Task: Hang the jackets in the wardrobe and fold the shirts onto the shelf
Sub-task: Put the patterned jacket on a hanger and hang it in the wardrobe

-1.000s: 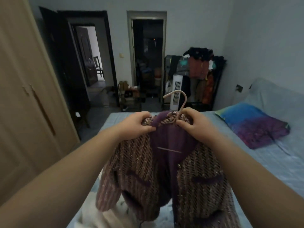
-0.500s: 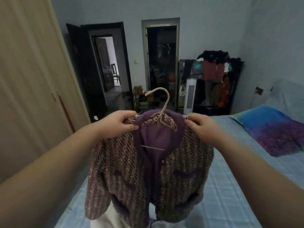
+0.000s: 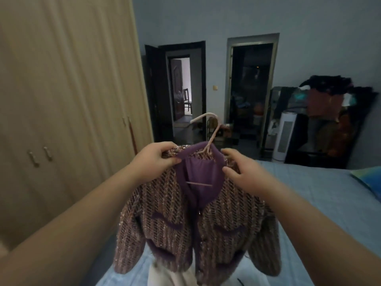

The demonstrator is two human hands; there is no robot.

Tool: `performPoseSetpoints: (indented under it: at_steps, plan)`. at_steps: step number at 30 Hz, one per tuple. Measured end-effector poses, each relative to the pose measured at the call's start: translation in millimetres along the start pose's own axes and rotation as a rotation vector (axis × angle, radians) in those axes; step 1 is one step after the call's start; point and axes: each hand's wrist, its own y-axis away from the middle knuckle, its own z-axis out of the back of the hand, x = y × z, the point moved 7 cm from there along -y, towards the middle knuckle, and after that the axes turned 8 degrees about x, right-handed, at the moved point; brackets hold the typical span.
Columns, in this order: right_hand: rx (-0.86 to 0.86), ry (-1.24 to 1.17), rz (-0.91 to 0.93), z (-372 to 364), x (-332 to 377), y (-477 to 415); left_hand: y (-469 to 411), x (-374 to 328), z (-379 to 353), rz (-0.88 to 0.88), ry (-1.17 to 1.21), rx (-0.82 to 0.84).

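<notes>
Jacket (image 3: 195, 223) — in left hand (image 3: 156, 159), right hand (image 3: 241, 172)

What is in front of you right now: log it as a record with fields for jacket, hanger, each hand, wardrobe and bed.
jacket: purple tweed, on the hanger, held up over the bed
hanger: pink, hook upright above the collar
left hand: grips one shoulder of the jacket
right hand: grips the other shoulder
wardrobe: on the left, doors closed
bed: blue cover, below and to the right
</notes>
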Motion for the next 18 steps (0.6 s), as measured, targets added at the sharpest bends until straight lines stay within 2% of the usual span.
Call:
performPoseSetpoints:
  at_steps: [2, 5, 7, 10, 12, 14, 16, 18]
  plan:
    - [0.051, -0.007, 0.047, -18, 25, -9, 20, 8, 21, 0.022, 0.038, -0.046]
    - [-0.01, 0.015, 0.141, -36, 70, -18, 58, 28, 59, 0.085, -0.024, -0.083]
    - [-0.001, 0.025, 0.213, -52, 112, -22, 90, 45, 95, 0.16, -0.219, -0.118]
    - [0.139, 0.031, 0.325, -87, 192, -26, 151, 59, 163, 0.247, -0.555, -0.212]
    - [0.242, 0.022, 0.378, -114, 246, -28, 192, 67, 203, 0.275, -0.653, -0.277]
    - [0.27, 0.072, 0.447, -136, 299, -30, 237, 78, 236, 0.303, -0.68, -0.334]
    - [0.125, 0.149, 0.506, -147, 348, -31, 283, 102, 261, 0.341, -0.565, -0.3]
    - [-0.149, 0.183, 0.537, -151, 390, -26, 333, 130, 274, 0.332, -0.285, -0.167]
